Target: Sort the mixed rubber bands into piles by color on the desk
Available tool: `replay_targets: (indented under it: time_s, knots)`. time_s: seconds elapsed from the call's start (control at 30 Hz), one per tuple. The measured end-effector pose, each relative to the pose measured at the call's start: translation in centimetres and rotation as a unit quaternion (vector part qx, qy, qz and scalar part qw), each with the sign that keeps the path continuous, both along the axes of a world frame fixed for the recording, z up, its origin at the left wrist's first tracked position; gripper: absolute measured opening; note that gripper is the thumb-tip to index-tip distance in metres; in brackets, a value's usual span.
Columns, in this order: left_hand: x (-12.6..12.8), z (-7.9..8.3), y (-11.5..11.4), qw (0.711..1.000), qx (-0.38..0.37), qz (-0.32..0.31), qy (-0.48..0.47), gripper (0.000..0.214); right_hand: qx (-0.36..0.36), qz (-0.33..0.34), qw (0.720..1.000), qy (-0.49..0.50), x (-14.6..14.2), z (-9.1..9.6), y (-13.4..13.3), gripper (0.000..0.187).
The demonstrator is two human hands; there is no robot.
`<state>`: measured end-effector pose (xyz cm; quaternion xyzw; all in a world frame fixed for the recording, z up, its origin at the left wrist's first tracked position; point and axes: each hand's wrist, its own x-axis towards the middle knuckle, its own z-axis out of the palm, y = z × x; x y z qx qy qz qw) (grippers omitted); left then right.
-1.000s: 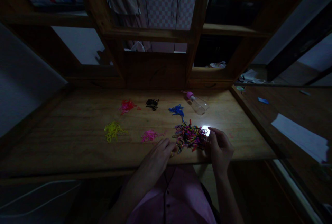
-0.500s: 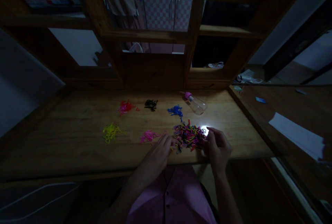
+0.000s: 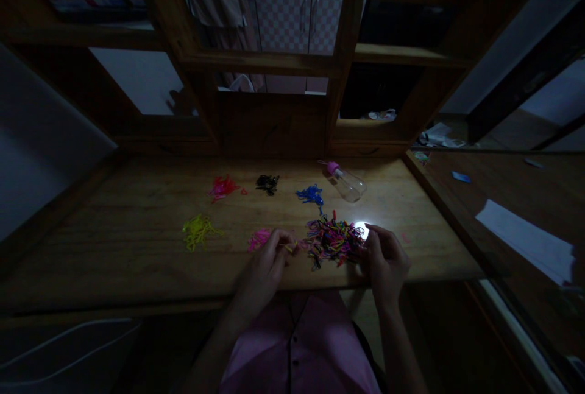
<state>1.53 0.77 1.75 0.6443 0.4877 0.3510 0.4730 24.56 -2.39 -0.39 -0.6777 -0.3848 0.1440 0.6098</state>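
A heap of mixed-colour small rubber bands (image 3: pixel 333 240) lies on the wooden desk (image 3: pixel 137 254) near its front edge. My left hand (image 3: pixel 267 263) is just left of the heap, fingers pinched on a yellow band (image 3: pixel 289 248). My right hand (image 3: pixel 382 257) rests at the heap's right edge with curled fingers, and what they hold is hidden. Sorted small piles lie around: pink (image 3: pixel 258 238) beside my left hand, yellow (image 3: pixel 197 230), red-pink (image 3: pixel 222 187), black (image 3: pixel 267 182) and blue (image 3: pixel 311 193).
A clear bottle with a pink cap (image 3: pixel 346 182) lies on its side behind the heap. A bright light spot (image 3: pixel 361 228) shines on the desk. Wooden shelving rises at the back. White paper (image 3: pixel 525 239) lies on the surface to the right.
My left hand drew back leftward from the mixed heap with a yellow band pinched in its fingers. My right hand stayed at the heap's right edge.
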Motion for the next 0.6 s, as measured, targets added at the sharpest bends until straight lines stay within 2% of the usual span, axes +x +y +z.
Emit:
replay_targets:
  time_s: [0.13, 0.23, 0.3, 0.4, 0.5, 0.6]
  knots:
    - [-1.3, 0.0, 0.7, 0.997, -0.004, 0.073, -0.001, 0.014, -0.004, 0.000, 1.000, 0.009, 0.0, 0.0, 0.1, 0.023]
    - [-4.7, 0.6, 1.8, 0.980, 0.047, 0.174, 0.086, 0.025, -0.004, 0.004, 1.000, 0.012, 0.0, 0.0, 0.1, 0.024]
    - [-7.7, 1.1, 2.5, 0.948, 0.090, 0.234, 0.196, 0.027, -0.005, 0.002, 1.000, 0.005, 0.0, 0.0, 0.0, 0.024]
    - [-11.9, 1.3, 3.4, 0.880, 0.103, 0.290, 0.362, 0.026, -0.006, 0.003, 1.000, -0.004, 0.0, 0.1, 0.0, 0.023]
    - [-14.7, 0.9, 4.2, 0.851, 0.070, 0.297, 0.427, 0.028, -0.007, 0.007, 1.000, 0.000, 0.0, 0.2, 0.0, 0.023]
    - [-16.0, 0.2, 4.8, 0.844, 0.052, 0.292, 0.447, 0.027, -0.009, 0.005, 1.000, 0.002, 0.1, 0.1, 0.1, 0.022]
